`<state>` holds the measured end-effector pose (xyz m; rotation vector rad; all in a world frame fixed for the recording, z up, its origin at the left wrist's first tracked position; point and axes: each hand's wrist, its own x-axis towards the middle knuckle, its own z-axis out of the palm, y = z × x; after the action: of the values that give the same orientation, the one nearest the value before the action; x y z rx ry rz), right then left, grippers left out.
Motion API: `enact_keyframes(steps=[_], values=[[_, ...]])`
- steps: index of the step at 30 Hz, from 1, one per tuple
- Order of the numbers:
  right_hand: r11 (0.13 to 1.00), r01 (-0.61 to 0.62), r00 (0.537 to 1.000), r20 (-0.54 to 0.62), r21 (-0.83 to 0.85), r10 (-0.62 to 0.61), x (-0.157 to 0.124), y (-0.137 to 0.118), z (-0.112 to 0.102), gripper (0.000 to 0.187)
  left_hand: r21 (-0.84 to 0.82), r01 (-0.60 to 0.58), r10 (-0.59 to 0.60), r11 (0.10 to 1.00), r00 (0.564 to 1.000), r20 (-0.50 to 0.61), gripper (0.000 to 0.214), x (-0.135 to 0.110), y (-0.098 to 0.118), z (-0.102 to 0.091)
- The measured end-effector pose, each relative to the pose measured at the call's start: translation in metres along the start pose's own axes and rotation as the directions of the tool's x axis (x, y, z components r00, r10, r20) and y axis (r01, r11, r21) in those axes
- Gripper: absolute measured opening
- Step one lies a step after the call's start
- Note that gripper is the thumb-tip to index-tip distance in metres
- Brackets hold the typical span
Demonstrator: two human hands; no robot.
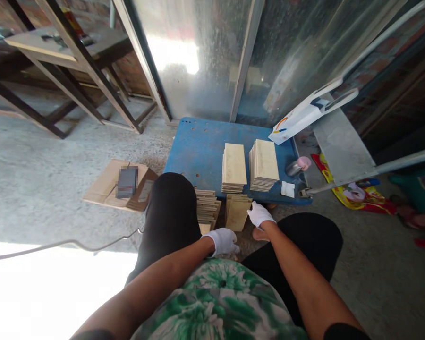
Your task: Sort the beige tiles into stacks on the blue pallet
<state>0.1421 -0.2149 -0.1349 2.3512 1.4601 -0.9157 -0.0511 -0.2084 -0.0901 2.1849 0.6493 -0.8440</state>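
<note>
I sit with knees apart, both hands in white gloves. My right hand (259,214) rests at the right edge of a leaning bundle of thin wooden slats (236,211) on the floor, fingers curled against it. My left hand (224,241) hangs lower between my legs with fingers bent; what it holds, if anything, is hidden. A second pile of slats (206,206) lies by my left knee. Two neat stacks of slats (233,167) (264,165) stand on a blue board (194,146) ahead.
A small metal can with a pink cap (298,166) and a white scrap (288,189) sit on the board's right end. A white bag (304,115) leans on metal sheeting. Flattened cardboard (109,189) lies left, a cable (67,243) crosses the concrete, a workbench frame (71,61) stands behind.
</note>
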Motion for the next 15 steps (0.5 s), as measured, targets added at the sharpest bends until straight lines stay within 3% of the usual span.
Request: enact_keyframes(steps=[5, 15], values=[[0.996, -0.076, 0.997, 0.017, 0.037, 0.075, 0.003, 0.003, 0.02, 0.064, 0.085, 0.068, -0.075, 0.994, 0.995, 0.072, 0.044, 0.002, -0.016, 0.003], [0.997, -0.071, 0.997, 0.027, 0.04, 0.07, 0.021, 0.005, 0.024, 0.067, 0.051, 0.053, -0.058, 0.997, 0.993, 0.103, 0.047, 0.002, -0.017, -0.002]])
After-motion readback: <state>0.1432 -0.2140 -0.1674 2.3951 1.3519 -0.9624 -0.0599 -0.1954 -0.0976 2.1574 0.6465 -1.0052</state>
